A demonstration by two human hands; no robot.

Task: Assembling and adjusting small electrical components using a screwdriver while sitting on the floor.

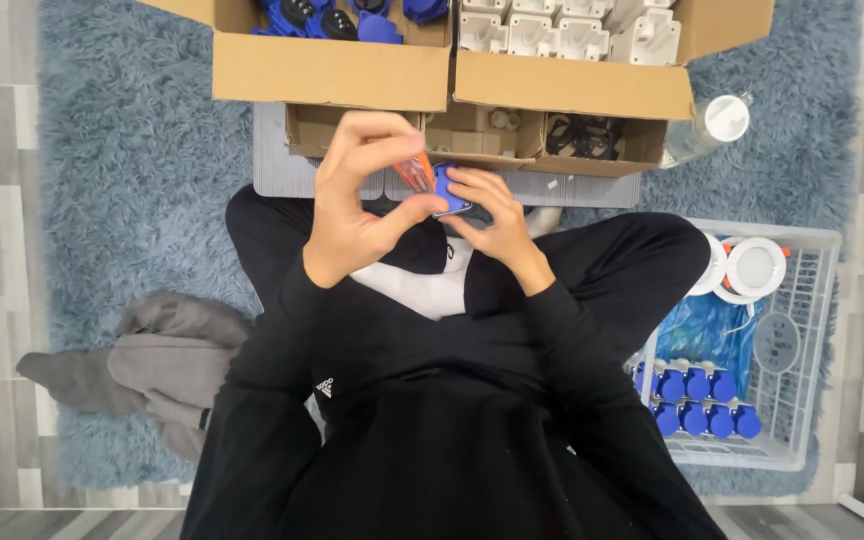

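Both my hands are up in front of my chest, working one small part. Left hand (pixel 352 205) is curled shut, thumb and fingers pinching a clear orange piece (pixel 415 172) against the blue part (pixel 448 190). Right hand (pixel 487 215) is closed on the blue part from the other side, fingertips touching it (part sits between the two hands, mostly hidden). Just beyond my hands: small tray boxes (pixel 472 140), then two big cartons, blue parts (pixel 332 45) beyond the left hand, white parts (pixel 572 50) beyond the right. White basket (pixel 802 300) of blue pieces well right of the right hand. Grey garment (pixel 167 350) below-left of the left hand, on the blue rug (pixel 122 180).
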